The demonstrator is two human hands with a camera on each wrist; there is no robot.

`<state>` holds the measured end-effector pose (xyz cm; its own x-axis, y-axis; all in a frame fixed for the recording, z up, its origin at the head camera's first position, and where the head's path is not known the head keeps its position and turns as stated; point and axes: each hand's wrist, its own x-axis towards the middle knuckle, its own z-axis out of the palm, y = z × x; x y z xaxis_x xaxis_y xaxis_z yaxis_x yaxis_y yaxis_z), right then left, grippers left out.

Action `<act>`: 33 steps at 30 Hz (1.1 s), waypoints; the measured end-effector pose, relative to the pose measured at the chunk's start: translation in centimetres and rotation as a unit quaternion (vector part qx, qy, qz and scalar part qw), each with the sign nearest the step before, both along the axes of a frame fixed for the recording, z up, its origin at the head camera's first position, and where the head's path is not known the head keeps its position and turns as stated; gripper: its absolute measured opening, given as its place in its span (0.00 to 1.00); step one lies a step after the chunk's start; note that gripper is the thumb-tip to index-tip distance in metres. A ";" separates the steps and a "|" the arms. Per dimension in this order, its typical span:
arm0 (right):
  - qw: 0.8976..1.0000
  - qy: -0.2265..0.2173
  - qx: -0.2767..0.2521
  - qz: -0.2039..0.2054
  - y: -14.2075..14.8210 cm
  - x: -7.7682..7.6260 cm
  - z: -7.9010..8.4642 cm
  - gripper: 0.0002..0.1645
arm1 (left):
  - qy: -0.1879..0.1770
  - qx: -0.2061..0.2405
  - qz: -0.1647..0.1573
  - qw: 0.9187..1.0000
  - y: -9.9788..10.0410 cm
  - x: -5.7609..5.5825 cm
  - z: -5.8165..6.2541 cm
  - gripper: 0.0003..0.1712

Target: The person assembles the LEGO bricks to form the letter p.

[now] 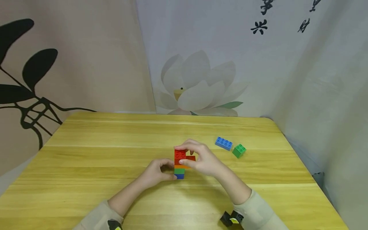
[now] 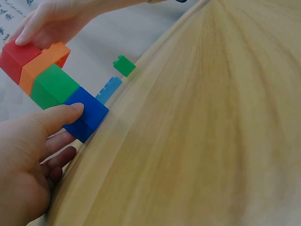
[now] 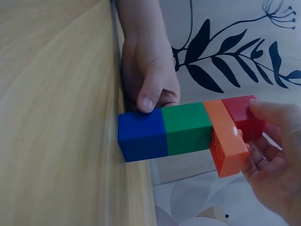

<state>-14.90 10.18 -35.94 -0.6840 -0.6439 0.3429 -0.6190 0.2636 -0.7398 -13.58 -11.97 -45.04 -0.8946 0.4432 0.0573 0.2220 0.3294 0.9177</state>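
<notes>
On the table (image 1: 115,143), the blue base (image 1: 180,176) of the brick tower (image 1: 179,170) is pinched from its left by the half-closed left hand (image 1: 157,172), its red top (image 1: 179,155) from its right by the half-closed right hand (image 1: 202,158); farther right are seen a loose blue brick (image 1: 223,143), then a loose green brick (image 1: 239,151).

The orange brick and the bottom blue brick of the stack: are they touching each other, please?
Apart. The right wrist view shows it: the stacked green brick sits between the orange brick and the bottom blue brick.

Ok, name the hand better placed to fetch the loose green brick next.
Probably the right hand: it's nearer the loose green brick, while the left hand holds the bottom blue block.
</notes>
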 end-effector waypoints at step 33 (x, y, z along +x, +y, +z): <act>1.000 0.006 0.004 -0.002 0.3 0.0 -0.3 0.25 | -0.004 0.004 0.001 1.000 0.0 0.1 0.3 0.21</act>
<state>-14.85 10.45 -36.23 -0.6826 -0.6441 0.3452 -0.6264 0.2723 -0.7304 -13.46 -11.93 -44.70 -0.8959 0.4410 0.0541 0.2143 0.3222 0.9221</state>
